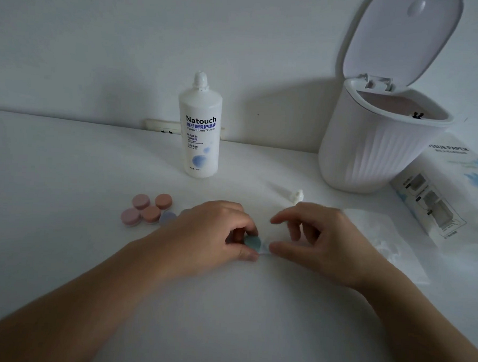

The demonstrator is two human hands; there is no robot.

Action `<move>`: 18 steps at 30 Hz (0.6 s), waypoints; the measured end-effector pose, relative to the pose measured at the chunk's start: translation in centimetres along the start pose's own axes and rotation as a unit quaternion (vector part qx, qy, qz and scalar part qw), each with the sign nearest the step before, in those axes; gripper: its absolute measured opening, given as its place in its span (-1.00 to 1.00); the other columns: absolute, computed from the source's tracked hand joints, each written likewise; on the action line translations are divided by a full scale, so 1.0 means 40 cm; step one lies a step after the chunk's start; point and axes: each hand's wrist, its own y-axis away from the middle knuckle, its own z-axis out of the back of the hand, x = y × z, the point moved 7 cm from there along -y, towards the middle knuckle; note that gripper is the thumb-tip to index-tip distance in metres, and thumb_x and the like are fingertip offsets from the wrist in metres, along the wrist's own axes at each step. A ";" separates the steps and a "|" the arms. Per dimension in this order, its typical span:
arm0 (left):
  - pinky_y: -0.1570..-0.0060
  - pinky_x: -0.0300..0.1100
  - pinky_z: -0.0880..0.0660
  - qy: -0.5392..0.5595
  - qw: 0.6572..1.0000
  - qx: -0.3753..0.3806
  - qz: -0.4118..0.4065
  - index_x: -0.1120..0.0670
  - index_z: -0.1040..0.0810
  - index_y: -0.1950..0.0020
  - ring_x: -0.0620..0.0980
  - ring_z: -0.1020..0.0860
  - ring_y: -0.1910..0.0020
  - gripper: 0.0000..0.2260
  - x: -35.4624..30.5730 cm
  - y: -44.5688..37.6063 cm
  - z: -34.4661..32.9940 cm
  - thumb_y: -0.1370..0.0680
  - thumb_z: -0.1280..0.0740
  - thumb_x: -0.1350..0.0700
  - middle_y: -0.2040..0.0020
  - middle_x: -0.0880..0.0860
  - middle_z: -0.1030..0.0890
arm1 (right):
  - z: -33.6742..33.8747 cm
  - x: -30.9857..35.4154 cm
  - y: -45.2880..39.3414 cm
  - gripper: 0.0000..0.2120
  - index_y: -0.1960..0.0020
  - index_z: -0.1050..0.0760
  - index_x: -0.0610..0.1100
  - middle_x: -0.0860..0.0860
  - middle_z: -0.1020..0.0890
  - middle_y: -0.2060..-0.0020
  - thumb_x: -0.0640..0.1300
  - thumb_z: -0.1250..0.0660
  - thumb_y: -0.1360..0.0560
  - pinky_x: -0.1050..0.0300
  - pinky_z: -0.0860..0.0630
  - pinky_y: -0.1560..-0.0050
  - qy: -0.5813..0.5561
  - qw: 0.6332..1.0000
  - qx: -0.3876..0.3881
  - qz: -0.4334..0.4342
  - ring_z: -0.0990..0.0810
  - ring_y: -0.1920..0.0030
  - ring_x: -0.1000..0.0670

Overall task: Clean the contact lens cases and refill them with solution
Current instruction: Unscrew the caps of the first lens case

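Note:
A contact lens case with a teal cap (253, 243) lies on the white table between my hands. My left hand (215, 235) pinches the teal cap with thumb and fingers. My right hand (315, 240) holds the clear other end of that case with its thumb, and its fingers are curled above it, pinching something small and pale. Left of my left hand sit two pink and orange lens cases (147, 212) and a lilac cap (167, 218). The white solution bottle (199, 131) stands upright behind them. Its small white cap (298, 196) lies on the table.
A white ribbed bin (372, 154) with its lid up stands at the back right. A tissue paper pack (450, 186) lies to its right, and a loose tissue (387, 241) lies beside my right hand. A wall socket (163, 127) sits behind the bottle.

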 end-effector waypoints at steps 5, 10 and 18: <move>0.09 -0.05 -0.50 -0.002 1.000 0.001 -0.001 -0.06 -0.67 -0.01 -0.17 -0.48 0.14 -0.78 -0.002 -0.001 0.000 -0.44 -0.53 -0.11 0.17 -0.13 -0.52 | -0.038 -0.015 -0.006 -0.77 0.00 -0.66 0.13 0.14 -0.52 0.38 0.12 -0.54 -0.36 0.27 -0.38 0.28 0.063 0.996 0.062 -0.024 -0.52 0.33 0.09; 0.06 -0.17 -0.51 0.006 1.000 -0.005 0.008 -0.12 -0.66 -0.11 -0.22 -0.51 0.12 -0.73 0.002 0.004 -0.001 -0.45 -0.53 -0.10 0.03 -0.18 -0.53 | -0.038 -0.024 -0.008 -0.80 0.10 -0.65 0.14 0.16 -0.57 0.35 0.14 -0.54 -0.32 0.23 -0.43 0.26 0.033 0.997 0.055 -0.043 -0.53 0.32 0.10; 0.20 -0.46 -0.34 0.008 0.999 -0.017 0.031 -0.13 -0.68 -0.03 -0.24 -0.52 0.15 -0.79 0.007 -0.002 -0.008 -0.42 -0.57 -0.02 0.05 -0.20 -0.53 | -0.039 -0.028 -0.013 -0.80 0.23 -0.56 0.22 0.21 -0.59 0.21 0.12 -0.58 -0.29 0.27 -0.41 0.25 0.020 0.998 0.038 -0.048 -0.53 0.31 0.13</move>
